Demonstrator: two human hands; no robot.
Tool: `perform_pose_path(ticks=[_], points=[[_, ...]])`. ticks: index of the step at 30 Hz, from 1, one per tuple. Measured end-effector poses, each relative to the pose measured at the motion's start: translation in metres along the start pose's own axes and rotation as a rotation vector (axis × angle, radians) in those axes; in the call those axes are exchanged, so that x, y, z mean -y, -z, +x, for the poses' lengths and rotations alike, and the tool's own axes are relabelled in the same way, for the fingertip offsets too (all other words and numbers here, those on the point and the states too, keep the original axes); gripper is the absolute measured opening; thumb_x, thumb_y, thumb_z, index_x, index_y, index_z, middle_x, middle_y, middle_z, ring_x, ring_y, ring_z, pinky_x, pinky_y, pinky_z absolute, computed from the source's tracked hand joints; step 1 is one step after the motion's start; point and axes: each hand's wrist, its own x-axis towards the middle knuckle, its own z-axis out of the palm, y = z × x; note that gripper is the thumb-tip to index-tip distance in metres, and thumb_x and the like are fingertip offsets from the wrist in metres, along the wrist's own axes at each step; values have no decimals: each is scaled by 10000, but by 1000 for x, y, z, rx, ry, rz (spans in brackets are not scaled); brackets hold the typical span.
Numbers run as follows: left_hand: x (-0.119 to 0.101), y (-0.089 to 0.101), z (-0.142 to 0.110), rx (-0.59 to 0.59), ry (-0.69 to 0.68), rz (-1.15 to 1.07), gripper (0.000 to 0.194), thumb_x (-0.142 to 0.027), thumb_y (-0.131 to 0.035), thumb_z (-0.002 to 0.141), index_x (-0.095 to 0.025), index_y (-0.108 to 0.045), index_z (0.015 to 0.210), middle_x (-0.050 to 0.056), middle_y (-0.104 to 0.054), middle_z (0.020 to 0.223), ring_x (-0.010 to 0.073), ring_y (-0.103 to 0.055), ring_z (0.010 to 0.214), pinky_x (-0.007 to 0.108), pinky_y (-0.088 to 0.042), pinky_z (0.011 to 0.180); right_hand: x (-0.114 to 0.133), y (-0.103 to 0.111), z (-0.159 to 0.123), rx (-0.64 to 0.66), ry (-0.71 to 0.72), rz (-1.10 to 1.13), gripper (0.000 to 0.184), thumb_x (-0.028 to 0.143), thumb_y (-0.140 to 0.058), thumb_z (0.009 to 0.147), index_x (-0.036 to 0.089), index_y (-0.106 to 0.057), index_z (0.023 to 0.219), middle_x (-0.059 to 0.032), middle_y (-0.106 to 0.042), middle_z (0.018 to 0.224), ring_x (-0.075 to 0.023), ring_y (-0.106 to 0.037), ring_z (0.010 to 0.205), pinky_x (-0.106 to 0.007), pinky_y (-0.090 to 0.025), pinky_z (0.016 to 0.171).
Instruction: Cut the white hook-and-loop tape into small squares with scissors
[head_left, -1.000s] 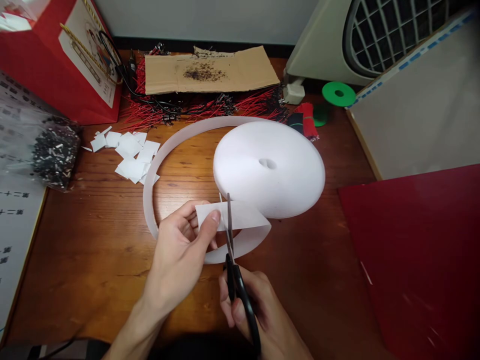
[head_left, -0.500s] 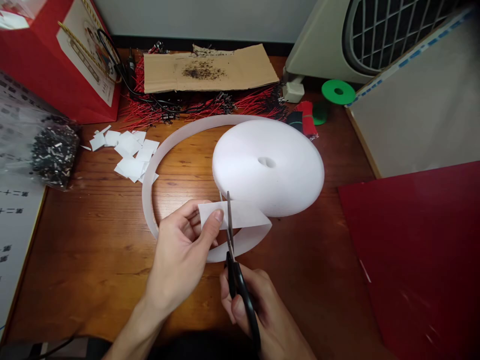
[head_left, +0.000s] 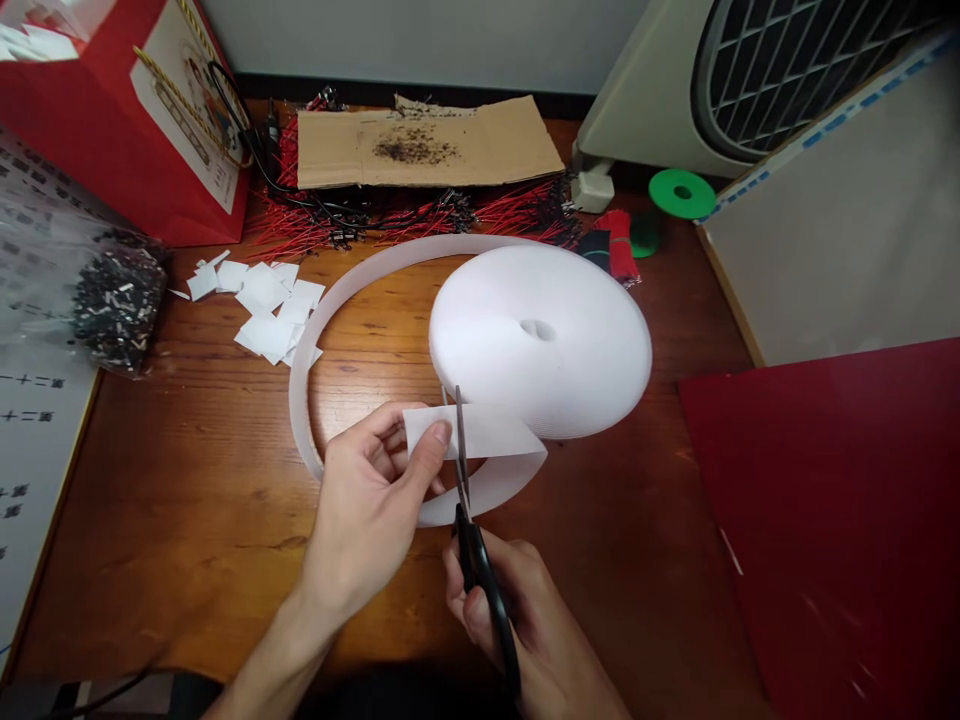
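Note:
My left hand (head_left: 379, 500) pinches the free end of a white strip (head_left: 499, 432) between thumb and fingers. Scissors (head_left: 484, 570) with black handles are in my right hand (head_left: 517, 610), their blades pointing away from me. The slightly parted blades straddle the strip just right of my left thumb. From there the strip folds back, loops round to the left and runs behind a large white roll (head_left: 540, 340) that lies flat on the wooden table (head_left: 225, 510). Several cut white pieces (head_left: 266, 300) lie in a loose pile left of the loop.
Behind the roll, a cardboard piece (head_left: 427, 145) rests on many red and black wires (head_left: 517, 205). At left stand a red paper bag (head_left: 112, 130) and a clear bag of small black parts (head_left: 120, 300). Green spools (head_left: 682, 193) and a heater-like appliance (head_left: 652, 100) are at right, near a red panel (head_left: 825, 500).
The whole scene has shifted slightly right and down in view. Hands, scissors and strip keep nearly the same positions relative to one another.

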Motion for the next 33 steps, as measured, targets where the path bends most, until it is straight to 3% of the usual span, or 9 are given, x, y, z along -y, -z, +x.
perform_pose_path(ticks=[9,12,16,24,33], points=[[-3,3,3,-25,16,0,226,-200,-757,851,-185,-671,643,-31,-631,564,98,-623,546,158,-553,539,-20,-7,8,55,161,11,677,861,-332,981,231,-505,801,33,-457,675,-166,-410,618,-291,-348,601],[-3,4,4,-35,21,20,270,-208,-782,826,-194,-632,602,-35,-618,560,100,-616,543,157,-528,504,-28,-8,6,35,182,-7,638,793,-344,1024,223,-561,837,23,-487,660,-171,-453,603,-288,-376,582],[-4,4,5,-12,19,21,203,-206,-756,845,-184,-697,652,-32,-619,558,108,-618,539,175,-531,512,-29,-6,4,-8,120,-71,569,729,-433,1038,226,-573,810,6,-532,664,-189,-506,643,-283,-428,604],[-1,5,2,47,23,5,157,-178,-782,819,-180,-706,681,-6,-705,635,158,-723,664,216,-602,614,-17,-3,11,55,157,9,639,823,-388,991,232,-508,778,44,-448,641,-155,-413,586,-284,-327,567],[1,5,2,27,30,-3,143,-204,-775,830,-179,-722,700,-2,-715,658,137,-679,623,205,-558,571,-23,-9,11,63,133,64,616,805,-408,999,236,-496,780,48,-429,647,-157,-395,598,-293,-316,579]])
